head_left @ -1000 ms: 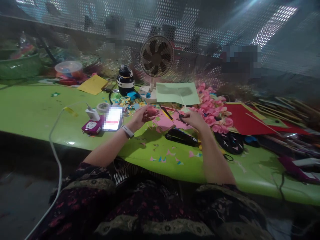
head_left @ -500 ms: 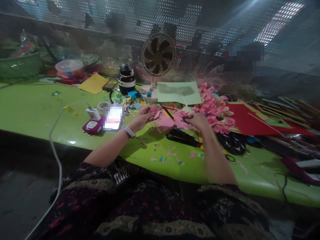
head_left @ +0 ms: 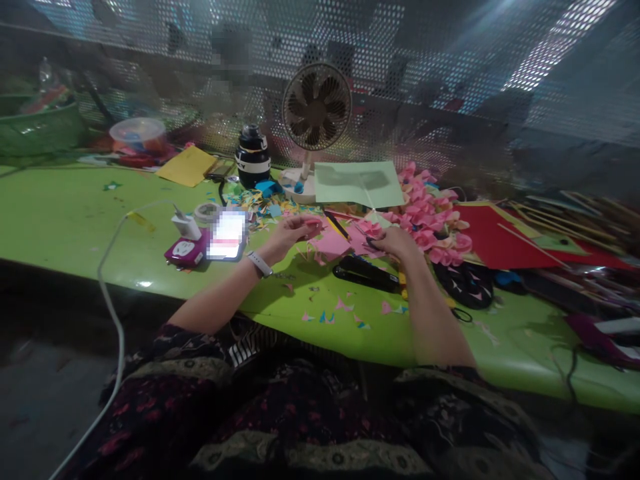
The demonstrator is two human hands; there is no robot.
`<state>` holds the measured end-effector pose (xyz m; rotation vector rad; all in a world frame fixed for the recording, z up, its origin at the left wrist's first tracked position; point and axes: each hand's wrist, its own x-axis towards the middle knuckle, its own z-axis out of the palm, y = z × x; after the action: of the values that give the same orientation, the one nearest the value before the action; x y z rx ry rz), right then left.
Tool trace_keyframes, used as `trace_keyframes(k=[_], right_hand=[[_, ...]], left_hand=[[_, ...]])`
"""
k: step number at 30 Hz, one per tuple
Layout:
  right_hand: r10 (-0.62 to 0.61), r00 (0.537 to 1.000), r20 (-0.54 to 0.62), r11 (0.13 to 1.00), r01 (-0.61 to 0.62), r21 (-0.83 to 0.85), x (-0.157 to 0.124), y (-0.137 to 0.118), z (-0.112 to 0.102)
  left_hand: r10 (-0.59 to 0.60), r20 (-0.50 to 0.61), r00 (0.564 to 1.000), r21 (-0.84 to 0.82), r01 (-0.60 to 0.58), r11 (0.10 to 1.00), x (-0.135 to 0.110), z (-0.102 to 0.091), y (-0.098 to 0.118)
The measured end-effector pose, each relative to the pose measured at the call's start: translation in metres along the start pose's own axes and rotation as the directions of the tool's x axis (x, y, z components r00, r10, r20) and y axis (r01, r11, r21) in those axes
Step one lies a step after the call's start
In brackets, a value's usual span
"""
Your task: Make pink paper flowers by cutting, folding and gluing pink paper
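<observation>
My left hand (head_left: 295, 232), with a pale watch band on its wrist, is closed in a pinch on a small piece of pink paper (head_left: 314, 223). Across from it, my right hand (head_left: 395, 241) is closed round the dark handles of a pair of scissors (head_left: 371, 241), whose blades are hard to make out. Pink paper sheets (head_left: 334, 245) lie on the table between the hands. A yellow and black pencil (head_left: 337, 225) rests across them. Just in front is a black stapler (head_left: 367, 273).
Pink paper flowers (head_left: 425, 217) are heaped to the right, beside red paper (head_left: 493, 237). A pale green sheet (head_left: 357, 183), a fan (head_left: 317, 107) and a dark bottle (head_left: 253, 158) stand behind. A lit phone (head_left: 227, 235) lies left. Paper scraps dot the green table (head_left: 75, 220).
My left fingers have closed more tightly round the pink piece, which has turned and shows less of its face. My right hand has barely shifted.
</observation>
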<state>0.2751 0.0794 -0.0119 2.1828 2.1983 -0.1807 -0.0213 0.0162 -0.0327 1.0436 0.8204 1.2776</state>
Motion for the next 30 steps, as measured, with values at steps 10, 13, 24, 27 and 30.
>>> trace_keyframes(k=[10,13,24,27,30], right_hand=[[-0.034,0.997,0.068,0.999,0.035,-0.003,0.006,0.004,0.003],[-0.024,0.994,0.107,0.999,0.021,0.038,0.007,0.006,0.004],[0.000,1.000,0.000,1.000,0.000,0.008,-0.009,-0.006,-0.008],[-0.012,0.992,-0.128,1.000,0.014,0.010,-0.015,-0.015,-0.010],[-0.051,0.975,-0.218,0.998,0.059,0.031,-0.021,-0.025,-0.011]], left_hand=[[-0.005,0.003,1.000,0.082,0.005,0.997,0.000,0.001,-0.005],[0.012,0.003,1.000,0.116,-0.012,0.993,0.000,0.001,-0.006],[-0.020,-0.083,0.996,0.244,0.039,0.969,-0.003,0.002,-0.005],[-0.039,-0.082,0.996,0.224,0.056,0.973,-0.002,0.002,-0.005],[-0.010,-0.081,0.997,0.226,0.029,0.974,-0.001,0.001,-0.006]])
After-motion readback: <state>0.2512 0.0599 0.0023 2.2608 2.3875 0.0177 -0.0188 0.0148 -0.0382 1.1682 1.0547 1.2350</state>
